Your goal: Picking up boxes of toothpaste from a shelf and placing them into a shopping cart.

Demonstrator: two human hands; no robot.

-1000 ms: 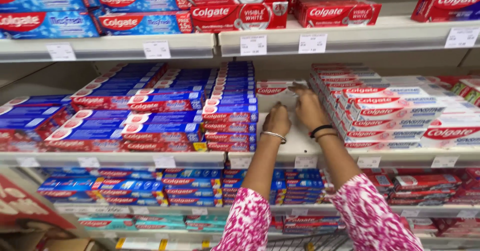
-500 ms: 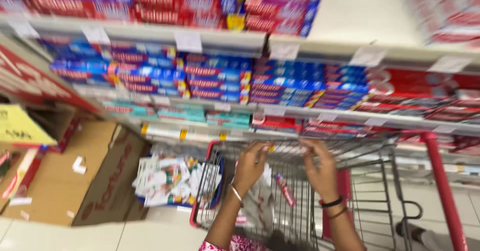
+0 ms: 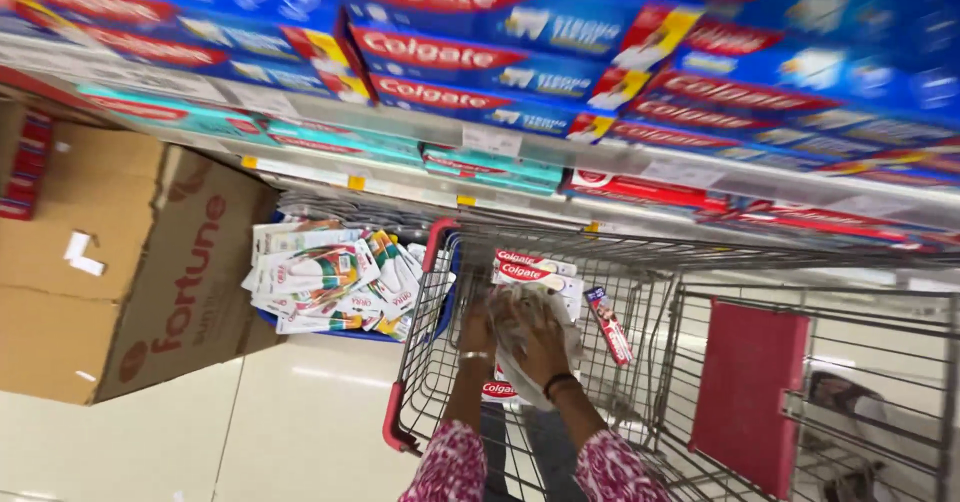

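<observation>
Both my hands reach down into a wire shopping cart with red trim. My left hand and my right hand grip a crinkled clear plastic bundle of white and red toothpaste boxes. More toothpaste boxes lie stacked just beyond my fingers in the cart. A single narrow red toothpaste box leans against the cart's wire to the right. I wear a bangle on the left wrist and dark bands on the right.
Shelves packed with blue, red and teal toothpaste boxes run across the top. A blue basket of white toothbrush packs sits on the floor left of the cart. A large cardboard carton stands further left. The cart's red child seat flap is at right.
My view has swung down from the upper shelf to the cart. My hands left the shelf, dropped into the cart and closed on the wrapped bundle of boxes.
</observation>
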